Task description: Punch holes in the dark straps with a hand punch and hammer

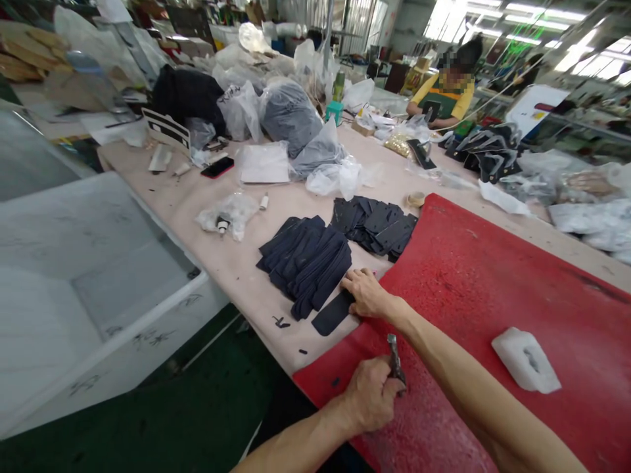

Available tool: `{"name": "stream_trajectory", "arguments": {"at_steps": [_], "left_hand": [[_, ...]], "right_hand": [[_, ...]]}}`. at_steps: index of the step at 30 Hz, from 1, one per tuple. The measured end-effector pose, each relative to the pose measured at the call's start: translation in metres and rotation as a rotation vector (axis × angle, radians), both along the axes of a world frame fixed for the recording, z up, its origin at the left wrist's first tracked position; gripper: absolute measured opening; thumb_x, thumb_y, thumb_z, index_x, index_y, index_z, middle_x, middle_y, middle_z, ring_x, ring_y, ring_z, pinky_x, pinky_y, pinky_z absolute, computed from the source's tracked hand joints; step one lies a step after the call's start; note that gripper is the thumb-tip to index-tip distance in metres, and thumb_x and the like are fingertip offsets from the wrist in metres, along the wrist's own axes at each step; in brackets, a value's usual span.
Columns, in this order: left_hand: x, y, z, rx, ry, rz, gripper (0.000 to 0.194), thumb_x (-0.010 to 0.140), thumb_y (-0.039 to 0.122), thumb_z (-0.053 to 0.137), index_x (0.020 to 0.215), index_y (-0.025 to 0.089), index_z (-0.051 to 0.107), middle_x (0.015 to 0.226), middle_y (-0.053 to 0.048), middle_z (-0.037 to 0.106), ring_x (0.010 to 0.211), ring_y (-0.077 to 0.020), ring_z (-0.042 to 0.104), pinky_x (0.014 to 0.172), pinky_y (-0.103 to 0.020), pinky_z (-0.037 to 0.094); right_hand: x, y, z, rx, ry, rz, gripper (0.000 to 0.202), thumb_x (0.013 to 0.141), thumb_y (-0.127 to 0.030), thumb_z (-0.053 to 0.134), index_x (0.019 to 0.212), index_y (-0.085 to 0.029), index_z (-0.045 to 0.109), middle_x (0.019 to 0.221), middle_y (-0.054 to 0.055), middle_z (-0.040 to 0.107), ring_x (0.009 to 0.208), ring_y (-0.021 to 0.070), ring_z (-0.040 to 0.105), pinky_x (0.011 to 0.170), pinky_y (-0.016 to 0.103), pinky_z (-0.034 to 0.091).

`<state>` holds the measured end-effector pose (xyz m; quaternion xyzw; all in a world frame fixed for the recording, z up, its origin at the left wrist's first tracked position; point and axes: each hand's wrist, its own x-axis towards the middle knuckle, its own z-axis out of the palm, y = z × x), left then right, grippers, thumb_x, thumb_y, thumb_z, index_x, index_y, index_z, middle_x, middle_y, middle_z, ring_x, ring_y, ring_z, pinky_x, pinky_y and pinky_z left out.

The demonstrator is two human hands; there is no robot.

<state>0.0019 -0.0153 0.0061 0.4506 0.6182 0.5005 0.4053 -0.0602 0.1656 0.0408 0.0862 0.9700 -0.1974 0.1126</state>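
My left hand (372, 394) is closed around a short, worn metal tool (395, 358) with a blunt top end, held over the red mat (473, 309). The tool's lower part is partly hidden by my fingers. Farther up, my right hand (367, 293) grips the end of a flat dark strip (331, 315) at the mat's left edge. The strip lies on the pale tabletop. Just beyond it spreads a heap of similar dark navy strips (305, 259). Behind that is a second pile of dark pieces (374, 223).
A white block with a hollow (526, 360) rests on the mat. A large white bin (123, 355) stands left of the table. Bagged goods (290, 115), a phone (217, 167) and a small bottle (223, 226) are farther back. Another person (446, 92) sits across the table.
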Motion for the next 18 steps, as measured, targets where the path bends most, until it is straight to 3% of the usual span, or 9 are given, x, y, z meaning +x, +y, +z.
{"name": "stream_trajectory", "arguments": {"at_steps": [5, 10, 13, 18], "left_hand": [[0.001, 0.0, -0.001, -0.027, 0.041, 0.014, 0.005, 0.078, 0.013, 0.053, 0.076, 0.017, 0.055, 0.071, -0.003, 0.061, 0.066, -0.0164, 0.057, 0.063, -0.026, 0.041], [0.001, 0.001, 0.0, -0.023, 0.023, 0.017, 0.008, 0.08, 0.013, 0.052, 0.076, 0.017, 0.058, 0.073, -0.003, 0.064, 0.068, -0.0162, 0.059, 0.066, -0.026, 0.043], [0.001, 0.002, 0.0, 0.018, 0.041, 0.021, 0.011, 0.081, 0.012, 0.05, 0.076, 0.017, 0.059, 0.075, -0.003, 0.064, 0.071, -0.0161, 0.059, 0.069, -0.026, 0.044], [-0.001, 0.006, -0.001, 0.033, 0.093, 0.039, 0.012, 0.083, 0.014, 0.049, 0.076, 0.017, 0.059, 0.075, -0.004, 0.064, 0.072, -0.0166, 0.06, 0.07, -0.026, 0.044]], "right_hand": [[-0.008, 0.004, 0.002, 0.052, -0.032, 0.091, 0.031, 0.061, -0.02, 0.072, 0.09, -0.014, 0.063, 0.096, 0.012, 0.061, 0.096, 0.0277, 0.054, 0.092, 0.04, 0.032], [0.007, 0.006, 0.014, -0.181, 0.133, 0.011, 0.018, 0.066, -0.009, 0.059, 0.082, -0.018, 0.063, 0.075, 0.001, 0.062, 0.073, 0.0159, 0.056, 0.077, 0.029, 0.039], [0.029, 0.01, 0.031, -0.332, 0.353, -0.215, 0.005, 0.075, -0.019, 0.058, 0.077, -0.019, 0.062, 0.081, 0.001, 0.064, 0.079, 0.0161, 0.058, 0.077, 0.028, 0.042], [0.104, 0.007, 0.048, -0.48, 0.68, -0.796, 0.027, 0.087, -0.043, 0.049, 0.099, -0.019, 0.056, 0.084, 0.002, 0.065, 0.073, 0.0165, 0.061, 0.068, 0.03, 0.05]]}}
